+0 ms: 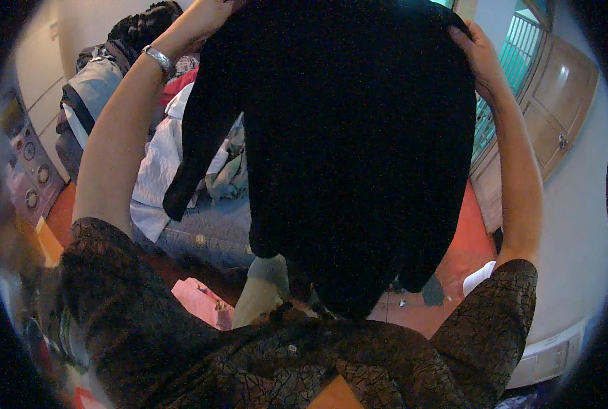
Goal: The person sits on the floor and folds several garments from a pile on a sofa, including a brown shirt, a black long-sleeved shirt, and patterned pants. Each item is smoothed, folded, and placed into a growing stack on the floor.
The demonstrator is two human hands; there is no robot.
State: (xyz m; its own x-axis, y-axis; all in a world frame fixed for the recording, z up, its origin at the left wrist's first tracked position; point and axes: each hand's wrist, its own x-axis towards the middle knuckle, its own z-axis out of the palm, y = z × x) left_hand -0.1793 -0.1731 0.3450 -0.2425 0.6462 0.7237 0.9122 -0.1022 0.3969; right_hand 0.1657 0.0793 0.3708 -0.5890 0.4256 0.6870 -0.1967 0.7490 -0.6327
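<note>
A black long-sleeved garment (355,153) hangs spread out in front of me, raised off the floor. My right hand (477,59) pinches its upper right edge, thumb toward me. At the upper left corner of the garment is my left hand (214,15), partly cut off by the top of the picture. A silver bracelet (157,59) circles my left wrist. One sleeve (194,148) dangles at the left, apart from the body of the garment. The dark cloth shows almost no detail and hides much of what lies behind it.
Behind the garment stands a blue-grey sofa (207,230) with heaped clothes (153,158). More clothing (97,76) is piled at the back left. A pink box-like item (201,301) sits low at the left. At the right are a wooden door (559,102) and a wall (574,220).
</note>
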